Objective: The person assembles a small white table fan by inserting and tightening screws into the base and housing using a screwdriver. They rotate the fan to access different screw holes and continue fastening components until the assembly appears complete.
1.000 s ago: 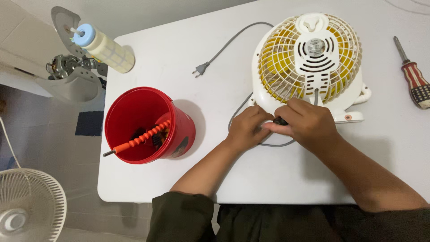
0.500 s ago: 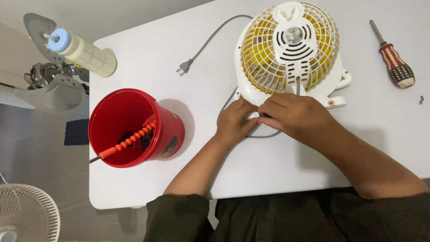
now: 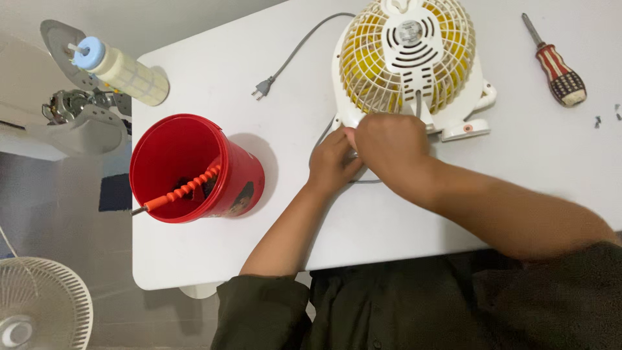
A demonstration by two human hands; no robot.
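A small white fan (image 3: 409,58) with yellow blades lies face down on the white table (image 3: 194,259). My left hand (image 3: 332,162) and my right hand (image 3: 389,146) meet at the fan's near edge, fingers pinched around its base; what they pinch is hidden under the right hand. The fan's grey cord (image 3: 301,52) runs back to a plug (image 3: 261,87) lying on the table.
A red bucket (image 3: 194,168) with an orange-handled tool (image 3: 181,191) inside stands at the left. A pale bottle with a blue cap (image 3: 123,71) lies at the back left corner. A striped-handled screwdriver (image 3: 558,68) and small screws (image 3: 606,116) lie at the right. Fan parts sit on the floor at left.
The view has shifted, so everything sits further right and lower in the frame. Both hands stay at the fan's near edge, the right hand now covering more of the left.
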